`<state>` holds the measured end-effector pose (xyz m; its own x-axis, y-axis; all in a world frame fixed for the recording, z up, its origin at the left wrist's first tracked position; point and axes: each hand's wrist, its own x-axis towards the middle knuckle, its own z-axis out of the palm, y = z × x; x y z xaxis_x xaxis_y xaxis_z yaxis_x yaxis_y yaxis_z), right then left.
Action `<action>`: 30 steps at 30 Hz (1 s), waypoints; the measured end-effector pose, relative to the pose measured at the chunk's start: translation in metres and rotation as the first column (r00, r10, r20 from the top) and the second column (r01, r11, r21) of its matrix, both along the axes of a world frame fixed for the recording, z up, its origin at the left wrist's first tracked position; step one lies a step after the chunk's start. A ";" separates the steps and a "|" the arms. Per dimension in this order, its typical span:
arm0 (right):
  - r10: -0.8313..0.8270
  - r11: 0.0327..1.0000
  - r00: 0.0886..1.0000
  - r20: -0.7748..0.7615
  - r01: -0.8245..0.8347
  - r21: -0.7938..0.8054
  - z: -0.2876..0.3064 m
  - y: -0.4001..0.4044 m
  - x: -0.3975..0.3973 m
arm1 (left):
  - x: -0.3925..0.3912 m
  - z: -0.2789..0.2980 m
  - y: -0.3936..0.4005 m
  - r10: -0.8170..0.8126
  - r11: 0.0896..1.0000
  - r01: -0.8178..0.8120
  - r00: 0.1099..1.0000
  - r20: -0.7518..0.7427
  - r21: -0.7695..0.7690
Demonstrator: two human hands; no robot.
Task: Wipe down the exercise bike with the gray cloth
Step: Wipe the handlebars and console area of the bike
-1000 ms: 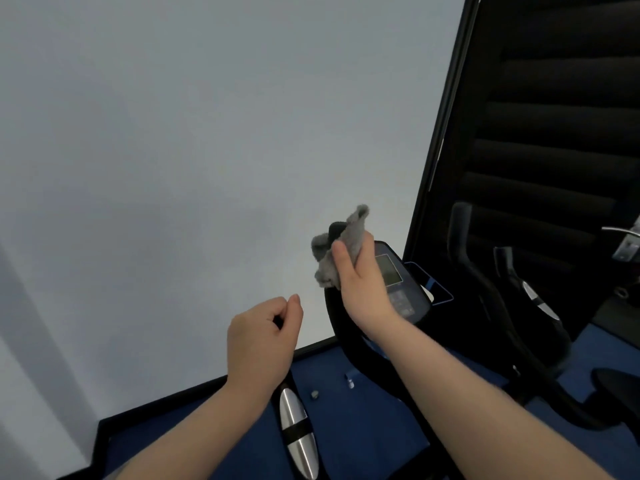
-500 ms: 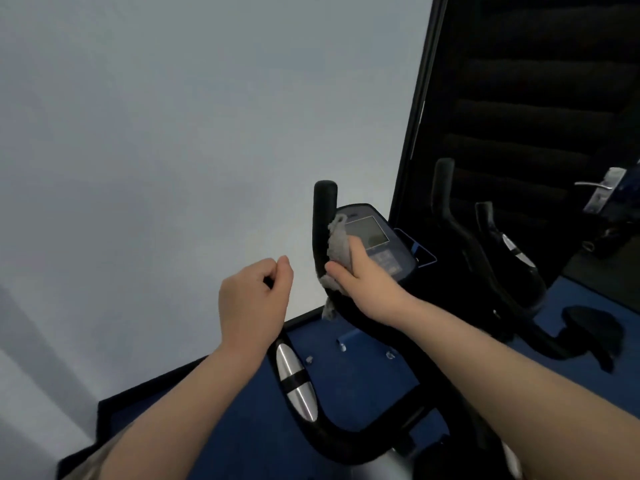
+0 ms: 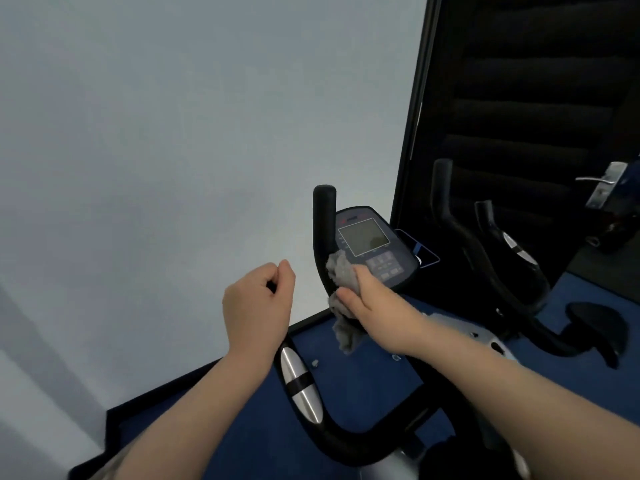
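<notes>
A single head-worn camera looks forward and steeply down from close above the exercise bike, whose handlebar and console fill the lower right of the frame; a pale wall takes the upper left.

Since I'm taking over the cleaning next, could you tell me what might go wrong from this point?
The right hand presses the gray cloth on the handlebar right beside the console, so a stray stroke might press its buttons. The cloth's loose tail hangs free and might slip out. The left hand holds nothing, so the bike isn't steadied.
</notes>
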<state>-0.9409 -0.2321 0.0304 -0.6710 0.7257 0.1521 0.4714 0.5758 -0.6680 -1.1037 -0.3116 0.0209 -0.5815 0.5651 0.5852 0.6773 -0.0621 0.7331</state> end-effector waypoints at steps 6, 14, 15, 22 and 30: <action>0.083 0.997 0.990 0.113 -0.083 -0.002 0.021 0.012 0.012 | -0.001 0.000 0.000 -0.006 1.000 0.006 1.000 -0.001 0.006; 0.010 0.994 0.962 0.275 -0.039 0.100 0.008 -0.006 0.031 | -0.001 -0.001 -0.001 -0.025 1.000 0.025 0.999 0.032 -0.003; 0.020 0.995 0.949 0.314 -0.051 0.090 0.012 -0.002 0.034 | -0.001 -0.001 -0.001 -0.029 1.000 0.029 0.999 0.039 0.008; -0.067 0.995 0.997 0.024 0.065 0.076 -0.002 -0.021 0.010 | -0.003 -0.003 0.000 -0.047 0.998 0.043 0.995 0.083 0.041; 0.083 0.979 0.996 -0.017 -0.078 0.188 0.009 -0.050 0.025 | -0.002 -0.011 0.002 -0.138 0.973 0.082 0.956 0.260 0.216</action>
